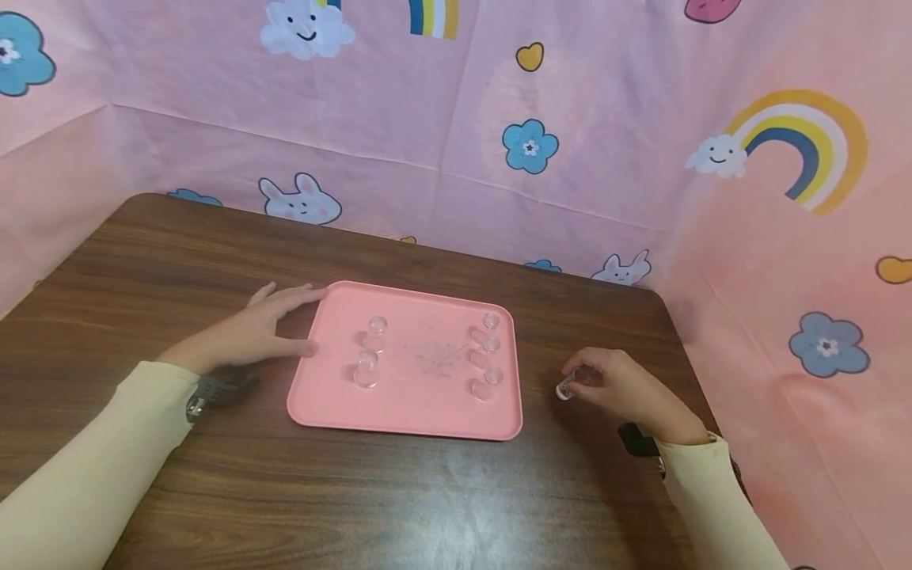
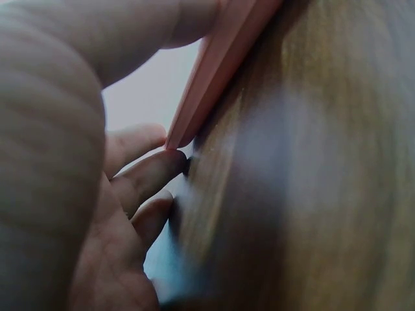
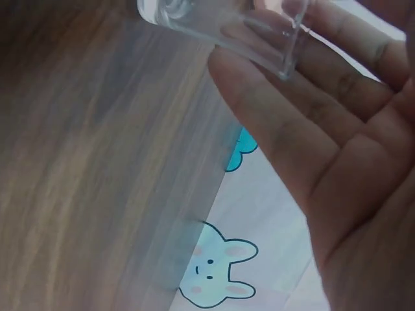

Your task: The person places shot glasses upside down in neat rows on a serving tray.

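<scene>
My right hand (image 1: 621,388) pinches a small clear shot glass (image 1: 565,390) low over the table, to the right of the pink tray (image 1: 406,423). In the right wrist view the glass (image 3: 194,29) shows its thick base pointing away from the fingers (image 3: 272,123). At the tray's left side, my left hand (image 1: 245,328) is spread, thumb at the rim and fingertips by the far left corner. Two more clear shot glasses (image 1: 366,372) stand on the tray's left part. Three others (image 1: 484,385) form a column along its right side.
The brown wooden table (image 1: 399,507) carries the tray near its middle. A pink patterned cloth (image 1: 442,158) hangs behind the table and along its right side. A dark object (image 1: 637,440) shows under the right wrist, and a strap (image 1: 195,404) sits at the left one.
</scene>
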The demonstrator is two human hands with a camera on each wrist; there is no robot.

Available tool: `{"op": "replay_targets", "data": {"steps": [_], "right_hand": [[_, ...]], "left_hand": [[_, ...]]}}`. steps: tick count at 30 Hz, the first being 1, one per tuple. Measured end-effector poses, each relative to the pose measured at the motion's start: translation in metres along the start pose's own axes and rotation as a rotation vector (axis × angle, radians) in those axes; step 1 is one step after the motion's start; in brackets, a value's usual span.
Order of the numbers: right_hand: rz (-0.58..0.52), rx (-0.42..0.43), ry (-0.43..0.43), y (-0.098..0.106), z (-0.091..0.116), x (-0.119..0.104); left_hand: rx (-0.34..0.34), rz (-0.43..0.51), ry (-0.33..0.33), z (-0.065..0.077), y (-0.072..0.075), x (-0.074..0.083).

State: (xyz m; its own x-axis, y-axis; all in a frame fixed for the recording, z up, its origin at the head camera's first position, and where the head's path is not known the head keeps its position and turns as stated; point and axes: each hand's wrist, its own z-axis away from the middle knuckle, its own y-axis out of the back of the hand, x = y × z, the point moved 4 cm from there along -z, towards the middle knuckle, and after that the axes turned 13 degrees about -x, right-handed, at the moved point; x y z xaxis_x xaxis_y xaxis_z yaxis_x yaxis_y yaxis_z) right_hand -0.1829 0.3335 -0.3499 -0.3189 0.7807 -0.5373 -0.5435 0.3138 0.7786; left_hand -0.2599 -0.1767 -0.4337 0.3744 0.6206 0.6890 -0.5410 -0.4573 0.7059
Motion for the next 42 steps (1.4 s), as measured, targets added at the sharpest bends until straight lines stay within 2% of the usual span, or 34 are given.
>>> {"op": "replay_targets", "data": {"steps": [7, 17, 27, 35, 42], "right_hand": [[0.017, 0.014, -0.052, 0.003, -0.015, 0.002], [0.0, 0.026, -0.058, 0.005, -0.03, 0.001], [-0.041, 0.041, -0.079, -0.002, -0.033, 0.005], [-0.126, -0.006, -0.104, -0.009, -0.029, 0.017], [-0.155, 0.037, -0.088, -0.012, -0.029, 0.019]], "left_hand": [[-0.01, 0.013, 0.014, 0.0, 0.0, 0.0], [0.008, 0.019, 0.022, 0.0, -0.001, -0.003], [-0.006, 0.016, 0.024, 0.002, 0.001, 0.002], [-0.009, 0.027, 0.026, 0.003, 0.001, 0.005], [-0.01, 0.033, 0.036, 0.004, 0.0, 0.006]]}}
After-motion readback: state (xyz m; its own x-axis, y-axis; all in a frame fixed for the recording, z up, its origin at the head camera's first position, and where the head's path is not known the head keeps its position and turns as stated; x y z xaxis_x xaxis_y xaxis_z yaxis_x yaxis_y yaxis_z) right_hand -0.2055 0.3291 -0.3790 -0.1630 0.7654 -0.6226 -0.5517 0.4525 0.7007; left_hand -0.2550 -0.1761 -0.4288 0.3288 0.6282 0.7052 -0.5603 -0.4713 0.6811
